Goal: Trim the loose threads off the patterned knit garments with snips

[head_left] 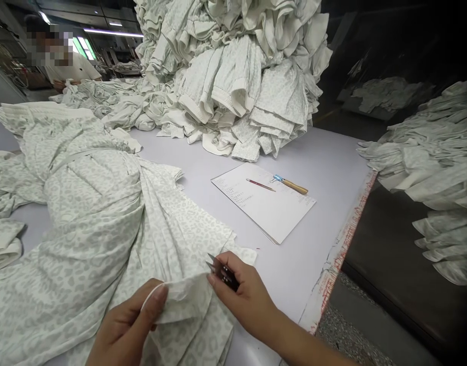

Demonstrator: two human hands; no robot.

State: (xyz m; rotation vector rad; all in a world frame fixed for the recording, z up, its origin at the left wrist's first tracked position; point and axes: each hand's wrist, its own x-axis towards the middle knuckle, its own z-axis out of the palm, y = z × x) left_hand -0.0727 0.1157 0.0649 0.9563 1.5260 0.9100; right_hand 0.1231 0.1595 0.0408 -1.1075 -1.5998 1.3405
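A tall heap of folded garments (233, 71) fills the 12 o'clock part of the grey table (325, 168). The printed garment (104, 218) sprawls over the left half of the table, its long axis running from 10 o'clock down to the hem at 6 o'clock. More stacked pieces (432, 168) lie off the table at 3 o'clock. A paper sheet (264, 201) lies at centre right, angled toward 4 o'clock, with a pen (260, 184) and a wooden-handled tool (291, 184) on its upper end.

The left hand (126, 325) comes in from 6 o'clock, palm turned inward, thumb and fingers pinched shut on the hem edge. The right hand (244, 300) reaches in from 5 o'clock, forearm slanting toward 11 o'clock, fingers curled closed around small thread snips (220, 269) whose blades point toward 10 o'clock, at the hem.

A person (61, 56) stands at 11 o'clock.
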